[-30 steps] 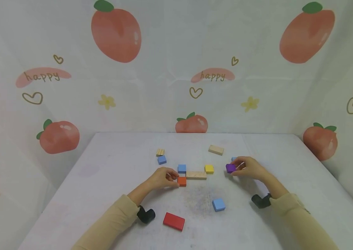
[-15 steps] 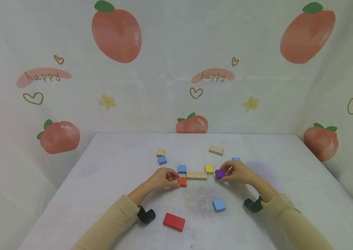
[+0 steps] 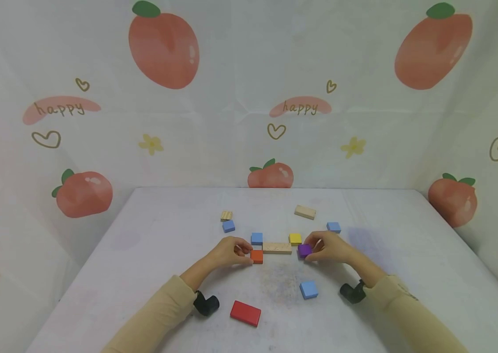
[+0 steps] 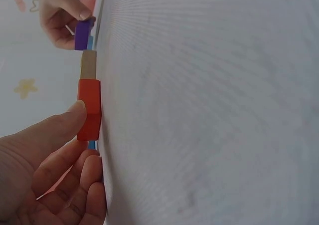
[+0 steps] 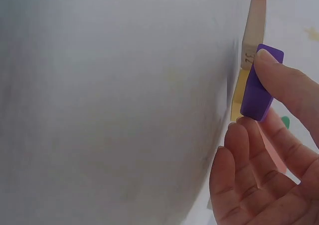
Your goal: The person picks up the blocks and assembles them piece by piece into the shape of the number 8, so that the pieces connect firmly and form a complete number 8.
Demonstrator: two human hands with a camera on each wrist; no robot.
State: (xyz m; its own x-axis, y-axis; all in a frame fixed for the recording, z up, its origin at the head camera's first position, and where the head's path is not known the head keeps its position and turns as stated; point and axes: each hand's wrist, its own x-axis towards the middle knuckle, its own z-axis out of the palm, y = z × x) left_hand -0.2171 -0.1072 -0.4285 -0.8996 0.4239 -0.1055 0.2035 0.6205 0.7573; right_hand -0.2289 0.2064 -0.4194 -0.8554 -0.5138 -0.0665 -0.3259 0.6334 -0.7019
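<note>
In the head view my left hand point(image 3: 230, 251) pinches an orange block point(image 3: 257, 257) at the left end of a long plain wooden block point(image 3: 277, 248). A blue block point(image 3: 256, 239) lies just behind the orange one. My right hand point(image 3: 329, 246) holds a purple block point(image 3: 304, 251) between thumb and fingers, just off the wooden block's right end. Behind that end sits a yellow block point(image 3: 295, 239). From the right wrist, the purple block point(image 5: 261, 83) overlaps the yellow block point(image 5: 239, 95), and the thumb lies on its near face.
Nearer the person lie a red rectangular block point(image 3: 245, 313) and a light blue block point(image 3: 308, 289). Farther back are a wooden block point(image 3: 305, 212), a blue block point(image 3: 334, 227), a striped wooden piece point(image 3: 227, 215) and another blue block point(image 3: 229, 226). A printed cloth hangs behind the table.
My right hand has carried the purple block left and toward the person, up to the wooden block's right end, uncovering the far blue block. The left hand has stayed at the orange block.
</note>
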